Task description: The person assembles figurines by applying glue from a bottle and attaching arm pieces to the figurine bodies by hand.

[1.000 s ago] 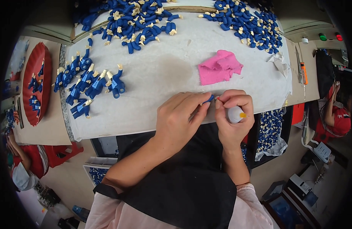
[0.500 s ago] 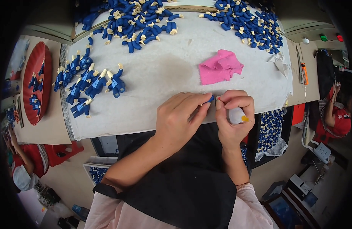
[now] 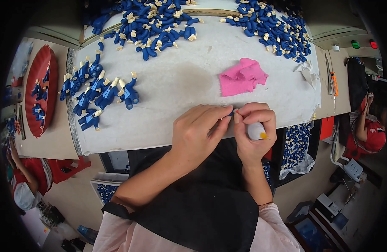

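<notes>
Near the front edge of the white-covered table, my left hand (image 3: 194,131) is closed, pinching a small blue piece (image 3: 231,113) between thumb and fingertips; most of it is hidden. My right hand (image 3: 255,138) is wrapped round a small white bottle (image 3: 255,130) with a yellow bit (image 3: 264,136) at its lower end. A small red tip (image 3: 237,111) shows at the right fingertips, very near the blue piece; whether they touch I cannot tell. Beyond my hands lies a crumpled pink cloth (image 3: 244,78). To the left stand and lie several blue figurine bodies (image 3: 106,95) with cream hands.
Heaps of blue figurine arms (image 3: 157,29) and more blue parts (image 3: 281,35) cover the far side. At the left is a red tray (image 3: 41,92) with a few figurines. An orange cutter (image 3: 334,84) lies right, above a bin of blue parts (image 3: 296,145). People sit at both sides.
My right hand has shifted slightly left and down with the bottle, bringing the red tip closer to the blue piece. The left hand keeps its pinch. The whole view has shifted slightly.
</notes>
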Motion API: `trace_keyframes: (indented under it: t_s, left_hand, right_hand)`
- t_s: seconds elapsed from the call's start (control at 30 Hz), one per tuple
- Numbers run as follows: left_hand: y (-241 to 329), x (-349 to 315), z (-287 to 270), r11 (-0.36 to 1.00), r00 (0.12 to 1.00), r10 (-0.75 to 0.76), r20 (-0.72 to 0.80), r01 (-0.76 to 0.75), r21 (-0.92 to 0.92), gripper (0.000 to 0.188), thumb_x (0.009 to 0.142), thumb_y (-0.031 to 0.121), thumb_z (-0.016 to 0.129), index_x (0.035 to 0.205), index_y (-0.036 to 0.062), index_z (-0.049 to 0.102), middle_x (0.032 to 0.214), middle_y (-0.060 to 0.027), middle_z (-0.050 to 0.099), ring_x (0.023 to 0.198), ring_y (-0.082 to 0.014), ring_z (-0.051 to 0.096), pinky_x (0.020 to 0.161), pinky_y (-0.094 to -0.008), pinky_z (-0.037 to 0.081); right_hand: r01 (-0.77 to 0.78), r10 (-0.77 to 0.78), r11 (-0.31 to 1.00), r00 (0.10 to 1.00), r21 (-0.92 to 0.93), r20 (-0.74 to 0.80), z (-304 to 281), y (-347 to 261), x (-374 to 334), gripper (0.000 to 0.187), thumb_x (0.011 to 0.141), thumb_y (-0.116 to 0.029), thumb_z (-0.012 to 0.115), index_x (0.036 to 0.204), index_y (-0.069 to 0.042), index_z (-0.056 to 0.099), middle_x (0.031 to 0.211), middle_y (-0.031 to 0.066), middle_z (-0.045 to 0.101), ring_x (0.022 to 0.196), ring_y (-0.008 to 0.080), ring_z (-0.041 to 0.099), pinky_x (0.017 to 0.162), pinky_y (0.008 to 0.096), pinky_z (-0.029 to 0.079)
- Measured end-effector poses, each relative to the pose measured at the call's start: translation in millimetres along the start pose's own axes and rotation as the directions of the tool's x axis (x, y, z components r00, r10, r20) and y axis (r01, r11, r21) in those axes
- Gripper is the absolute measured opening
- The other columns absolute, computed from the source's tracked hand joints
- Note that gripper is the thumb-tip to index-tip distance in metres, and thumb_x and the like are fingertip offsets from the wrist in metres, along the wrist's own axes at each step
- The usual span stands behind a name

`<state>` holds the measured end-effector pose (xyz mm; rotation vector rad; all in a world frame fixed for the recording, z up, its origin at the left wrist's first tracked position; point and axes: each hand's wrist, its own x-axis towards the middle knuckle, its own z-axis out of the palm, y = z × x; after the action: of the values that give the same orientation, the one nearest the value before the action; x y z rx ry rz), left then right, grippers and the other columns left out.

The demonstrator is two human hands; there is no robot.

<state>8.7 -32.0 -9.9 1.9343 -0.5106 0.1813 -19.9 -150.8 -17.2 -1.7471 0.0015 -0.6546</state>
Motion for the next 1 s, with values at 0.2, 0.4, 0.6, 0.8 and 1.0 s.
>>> trace_keyframes:
  t_s: [0.2,0.4,0.6,0.8,1.0]
  left_hand:
    - [0.3,0.2,-0.7,1.0,1.0,0.004,0.003,-0.004,0.003,0.017,0.064,-0.001,0.063,0.081,0.0018,0.06,0.075,-0.0085,0.061,0.066,-0.0228,0.059,0.057,-0.0297,0.047]
    - [0.5,-1.5,-0.9,1.0,1.0,-0.03,0.001,0.03,-0.005,0.016,0.065,0.0,0.063,0.081,0.002,0.06,0.073,-0.0082,0.061,0.065,-0.0229,0.058,0.057,-0.03,0.046]
    - [0.9,-2.4,0.1,1.0,1.0,-0.011,-0.017,0.011,-0.012,0.016,0.065,0.001,0.062,0.081,0.002,0.06,0.072,-0.0083,0.06,0.064,-0.0231,0.057,0.056,-0.0303,0.046]
    - [-1.2,-2.8,0.8,0.999,0.999,-0.039,-0.017,0.039,-0.038,0.016,0.066,0.0,0.062,0.081,0.002,0.06,0.072,-0.0086,0.06,0.064,-0.0232,0.057,0.055,-0.0305,0.045]
    - [-0.8,0.5,-2.1,0.993,0.997,-0.078,-0.009,0.077,-0.094,0.014,0.068,0.0,0.062,0.082,0.0014,0.061,0.074,-0.0091,0.061,0.062,-0.0198,0.059,0.056,-0.0272,0.046]
  right_hand:
    - [-0.005,0.004,0.999,1.0,-0.037,-0.017,-0.9,0.6,0.8,0.024,0.063,0.014,0.059,0.073,-0.003,0.046,0.076,0.0092,0.054,0.064,0.0128,0.052,0.059,0.0225,0.043]
    - [-0.035,0.035,0.999,0.999,0.004,-0.015,0.1,-0.7,0.8,0.024,0.064,0.015,0.058,0.073,-0.003,0.045,0.075,0.0094,0.054,0.065,0.0128,0.053,0.061,0.0225,0.043]
    - [-0.019,0.019,1.0,1.0,0.0,-0.011,-1.7,0.7,-1.3,0.023,0.065,0.014,0.057,0.074,-0.003,0.045,0.076,0.0095,0.054,0.066,0.0128,0.053,0.061,0.0224,0.043]
    - [-0.048,0.048,0.999,0.999,0.003,-0.011,-0.4,-1.2,-1.0,0.022,0.065,0.014,0.057,0.073,-0.003,0.045,0.076,0.009,0.053,0.067,0.0126,0.053,0.062,0.023,0.043]
    - [-0.026,0.03,0.995,0.999,-0.095,0.035,-5.5,-4.0,2.9,0.022,0.065,0.014,0.057,0.071,-0.003,0.044,0.076,0.0086,0.053,0.067,0.0126,0.051,0.062,0.0229,0.043]
